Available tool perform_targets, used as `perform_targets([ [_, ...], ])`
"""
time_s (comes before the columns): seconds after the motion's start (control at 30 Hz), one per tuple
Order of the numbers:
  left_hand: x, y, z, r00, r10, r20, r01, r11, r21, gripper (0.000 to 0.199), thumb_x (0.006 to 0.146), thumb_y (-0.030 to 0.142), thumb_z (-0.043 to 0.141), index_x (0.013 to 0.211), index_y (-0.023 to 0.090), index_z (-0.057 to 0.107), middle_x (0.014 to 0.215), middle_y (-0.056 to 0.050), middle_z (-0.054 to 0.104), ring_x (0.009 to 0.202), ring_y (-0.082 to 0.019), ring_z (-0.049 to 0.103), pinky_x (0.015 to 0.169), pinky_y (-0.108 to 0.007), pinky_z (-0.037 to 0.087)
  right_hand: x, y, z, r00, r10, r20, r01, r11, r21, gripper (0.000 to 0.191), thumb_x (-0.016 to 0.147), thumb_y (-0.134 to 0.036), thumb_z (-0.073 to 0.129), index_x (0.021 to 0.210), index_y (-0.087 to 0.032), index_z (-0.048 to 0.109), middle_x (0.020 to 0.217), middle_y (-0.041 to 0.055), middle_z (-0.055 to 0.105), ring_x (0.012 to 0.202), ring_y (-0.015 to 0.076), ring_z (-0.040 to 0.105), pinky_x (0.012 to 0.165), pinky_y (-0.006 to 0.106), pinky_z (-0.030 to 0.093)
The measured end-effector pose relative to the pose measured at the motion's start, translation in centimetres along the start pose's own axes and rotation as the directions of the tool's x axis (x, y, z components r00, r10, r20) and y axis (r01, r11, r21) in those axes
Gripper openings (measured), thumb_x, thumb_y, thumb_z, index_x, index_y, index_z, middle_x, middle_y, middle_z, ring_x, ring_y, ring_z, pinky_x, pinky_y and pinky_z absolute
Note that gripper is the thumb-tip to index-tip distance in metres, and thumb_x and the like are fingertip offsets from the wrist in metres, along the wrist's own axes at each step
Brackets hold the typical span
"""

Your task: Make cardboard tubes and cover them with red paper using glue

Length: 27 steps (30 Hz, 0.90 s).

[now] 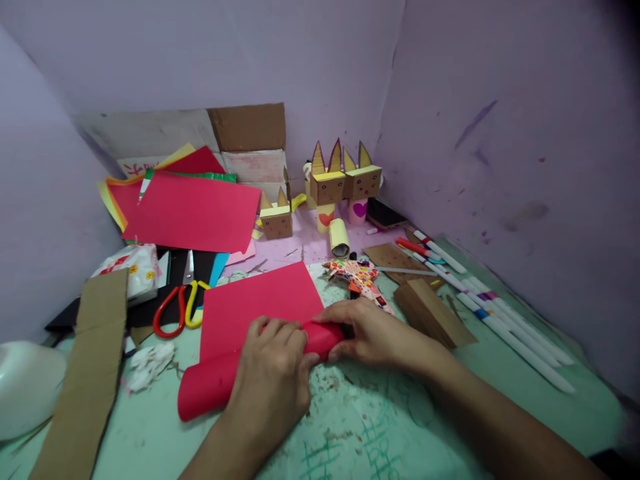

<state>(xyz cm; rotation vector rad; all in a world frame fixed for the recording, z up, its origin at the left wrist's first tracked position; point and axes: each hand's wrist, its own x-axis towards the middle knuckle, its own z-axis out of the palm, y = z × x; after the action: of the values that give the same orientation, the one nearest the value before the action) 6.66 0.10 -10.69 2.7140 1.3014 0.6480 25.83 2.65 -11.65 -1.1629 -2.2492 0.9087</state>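
Observation:
A red paper sheet (260, 300) lies on the green table, its near edge rolled into a wide tube. My left hand (275, 367) is wrapped over the middle of the roll, fingers bent on top. At the roll's right end, my right hand (367, 330) grips it between thumb and fingers. The flat part of the sheet stretches away behind the roll. Just behind my right hand is a floral-patterned glue gun (363, 277). Red-and-yellow-handled scissors (170, 312) rest left of the sheet.
Cardboard figures with pointed ears (327, 188) stand at the back, near a small yellow tube (339, 238). Several white markers (520, 340) lie at right, beside folded cardboard (433, 312). A cardboard strip (93, 373) and white container (30, 390) are at left; coloured paper (195, 210) is behind.

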Motion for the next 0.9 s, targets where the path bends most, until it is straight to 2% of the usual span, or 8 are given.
perform_targets([
  [0.17,-0.25,0.03,0.02,1.000,-0.007,-0.016,0.007,1.000,-0.010,0.010,0.079,0.012,0.049,0.078,0.016,0.057,0.084,-0.009,0.066,0.080,-0.026,0.057,0.078,-0.048,0.041,-0.12,0.25,0.04,1.000,0.002,-0.018,-0.001,0.997,0.071,0.047,0.063,-0.022,0.081,0.107,-0.019,0.068,0.097,0.0050,0.073,0.081,0.0190,0.064,0.072,0.028,0.047],
  [0.43,-0.18,0.28,-0.06,0.999,-0.031,-0.023,0.031,0.999,-0.008,0.009,0.077,0.010,0.051,0.078,0.016,0.057,0.085,-0.010,0.067,0.079,-0.026,0.056,0.080,-0.048,0.041,-0.08,0.48,0.04,1.000,0.023,-0.008,-0.022,0.997,0.069,0.047,0.063,-0.028,0.081,0.108,-0.019,0.068,0.100,0.0069,0.072,0.089,0.0232,0.065,0.080,0.032,0.048],
  [0.7,-0.13,0.33,-0.16,0.999,-0.045,-0.013,0.045,0.999,-0.016,0.009,0.076,0.010,0.050,0.077,0.016,0.057,0.082,-0.009,0.065,0.077,-0.026,0.055,0.080,-0.050,0.041,-0.11,0.37,0.08,0.998,0.067,-0.014,-0.066,0.995,0.072,0.050,0.062,-0.029,0.081,0.109,-0.017,0.067,0.099,0.0084,0.072,0.086,0.0223,0.065,0.075,0.031,0.049],
  [0.9,-0.15,0.38,-0.10,0.999,-0.035,-0.036,0.034,0.999,-0.014,0.009,0.075,0.010,0.051,0.076,0.017,0.057,0.083,-0.009,0.066,0.077,-0.025,0.055,0.083,-0.051,0.040,-0.01,0.38,0.10,0.999,0.043,-0.021,-0.042,0.998,0.050,0.049,0.061,-0.027,0.082,0.107,-0.016,0.068,0.097,0.0077,0.073,0.083,0.0209,0.064,0.073,0.029,0.048],
])
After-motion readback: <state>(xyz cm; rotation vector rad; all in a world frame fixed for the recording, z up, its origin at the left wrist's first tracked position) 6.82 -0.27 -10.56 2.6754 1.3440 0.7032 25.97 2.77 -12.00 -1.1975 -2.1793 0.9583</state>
